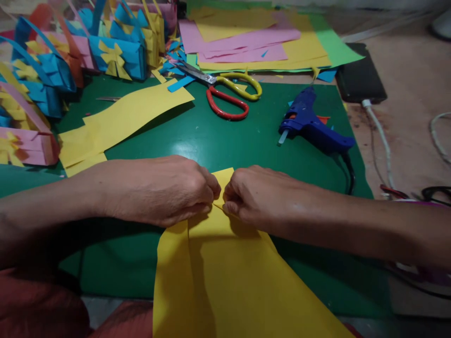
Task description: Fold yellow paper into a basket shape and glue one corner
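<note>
A large sheet of yellow paper [246,281] stretches from the middle of the green mat toward me, its near end hanging past the edge. At its far end my left hand [176,190] is closed, with bent fingers gripping the paper from the left. My right hand [253,195] pinches the same end from the right, thumb against a folded edge. The fingertips of both hands nearly meet over the fold. A crease runs lengthwise down the sheet's left part. Some fingertips and the paper beneath them are hidden.
Scissors [230,94] with red and yellow handles and a blue glue gun [313,122] lie beyond my hands. Yellow paper pieces [134,112] rest at left, near several small paper bags [120,56] with bows. Coloured sheets [246,40] and a black power bank [361,72] sit behind the green mat [169,126].
</note>
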Demonstrator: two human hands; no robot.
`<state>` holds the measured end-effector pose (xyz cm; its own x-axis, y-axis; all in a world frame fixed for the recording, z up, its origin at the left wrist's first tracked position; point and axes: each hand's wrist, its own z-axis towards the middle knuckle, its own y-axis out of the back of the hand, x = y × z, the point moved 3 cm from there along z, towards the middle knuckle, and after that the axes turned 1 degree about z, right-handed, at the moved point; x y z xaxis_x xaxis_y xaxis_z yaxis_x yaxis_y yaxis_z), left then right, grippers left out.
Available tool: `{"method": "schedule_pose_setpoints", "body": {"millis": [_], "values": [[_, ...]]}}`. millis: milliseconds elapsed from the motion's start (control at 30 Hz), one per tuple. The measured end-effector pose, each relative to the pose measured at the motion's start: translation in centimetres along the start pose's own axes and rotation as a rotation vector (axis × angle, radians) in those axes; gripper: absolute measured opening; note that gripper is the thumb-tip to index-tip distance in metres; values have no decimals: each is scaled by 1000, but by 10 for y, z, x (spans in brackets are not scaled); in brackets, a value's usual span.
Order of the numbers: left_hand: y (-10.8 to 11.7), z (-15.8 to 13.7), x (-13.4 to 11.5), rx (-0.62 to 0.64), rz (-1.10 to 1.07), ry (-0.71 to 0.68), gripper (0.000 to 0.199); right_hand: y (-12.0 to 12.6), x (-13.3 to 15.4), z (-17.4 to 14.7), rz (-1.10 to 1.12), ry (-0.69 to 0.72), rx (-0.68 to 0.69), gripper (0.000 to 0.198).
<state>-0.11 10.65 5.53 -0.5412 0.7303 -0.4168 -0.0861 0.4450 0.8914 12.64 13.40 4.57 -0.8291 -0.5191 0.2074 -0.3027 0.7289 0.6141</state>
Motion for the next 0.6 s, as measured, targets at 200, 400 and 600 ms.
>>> {"method": "schedule_pose_setpoints", "body": {"millis": [200, 400, 600], "values": [[1, 0, -8, 134, -35, -53, 30, 0, -4, 3, 37, 14, -26, 22], [0, -2, -15, 149, 31, -88, 23, -1, -3, 3, 16, 34, -43, 20], [-1, -1, -19, 103, 46, -50, 18, 3, 4, 2, -77, 5, -39, 20]]}}
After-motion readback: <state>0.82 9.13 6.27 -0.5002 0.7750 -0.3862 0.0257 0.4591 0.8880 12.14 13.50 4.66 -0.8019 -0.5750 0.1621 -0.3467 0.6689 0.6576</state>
